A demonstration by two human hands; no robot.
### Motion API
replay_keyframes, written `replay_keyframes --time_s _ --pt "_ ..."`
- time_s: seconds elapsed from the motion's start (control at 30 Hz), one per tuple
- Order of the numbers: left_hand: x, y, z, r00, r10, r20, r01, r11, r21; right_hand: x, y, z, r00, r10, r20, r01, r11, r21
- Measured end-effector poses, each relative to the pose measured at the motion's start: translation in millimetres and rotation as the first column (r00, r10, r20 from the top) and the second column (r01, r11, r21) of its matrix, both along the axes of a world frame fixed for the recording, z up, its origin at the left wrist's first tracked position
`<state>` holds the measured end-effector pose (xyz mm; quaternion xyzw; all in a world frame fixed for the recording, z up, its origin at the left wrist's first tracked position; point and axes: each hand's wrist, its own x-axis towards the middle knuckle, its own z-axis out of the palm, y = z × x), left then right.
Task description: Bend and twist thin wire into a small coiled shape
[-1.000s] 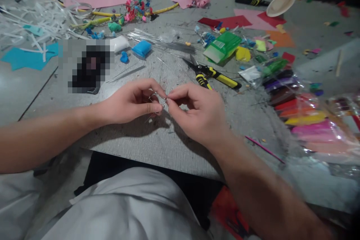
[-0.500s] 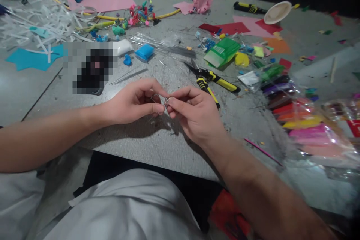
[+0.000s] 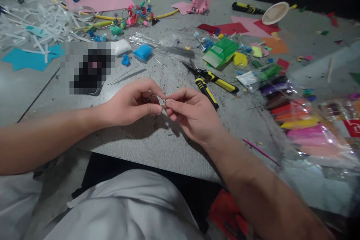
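On the table, the cutters lie just behind my right hand. To the right of them are the packets; at far left lie the strips.

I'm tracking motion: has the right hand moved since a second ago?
Yes: the back of the right hand has shifted slightly left against the yellow-handled tool; one handle end, hidden earlier, now shows.

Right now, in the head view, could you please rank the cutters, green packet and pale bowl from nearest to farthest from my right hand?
From your right hand:
1. Cutters, just beyond it.
2. Green packet, behind the cutters.
3. Pale bowl, far right.
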<state>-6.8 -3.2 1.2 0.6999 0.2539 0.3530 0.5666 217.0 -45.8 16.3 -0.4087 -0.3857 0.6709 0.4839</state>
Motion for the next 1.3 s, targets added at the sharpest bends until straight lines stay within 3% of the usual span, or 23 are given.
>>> replay_keyframes --time_s 0.2,0.4,0.73,0.83,1.1,1.3 --pt "5.9 -1.2 -1.8 0.996 -0.026 0.082 0.027 1.000 -0.010 -4.0 -1.0 0.6 0.997 -0.082 0.015 0.080 0.995 0.064" --pt "7.3 -2.6 1.5 0.998 0.026 0.057 -0.025 1.000 -0.009 -9.2 -1.4 4.4 0.990 -0.121 -0.078 0.115 0.990 -0.079" --pt "4.5 -5.3 3.5 0.998 0.030 0.049 -0.034 0.997 0.075 -4.7 0.9 4.3 0.995 -0.066 -0.074 0.056 0.989 -0.136" --pt "4.9 -4.6 0.2 0.998 0.043 0.053 -0.046 0.998 0.049 -4.5 -0.6 2.1 0.995 -0.088 -0.036 0.084 0.991 -0.101" --pt "10.1 -3.0 0.3 0.994 0.043 0.105 -0.037 0.998 -0.058 -6.9 -5.3 -6.0 0.979 -0.191 0.076 0.176 0.970 0.169" --pt "11.3 -4.6 1.8 0.996 0.039 0.076 -0.033 0.996 -0.085 -6.9 -4.3 -10.0 0.991 -0.136 0.013 0.134 0.986 0.103"
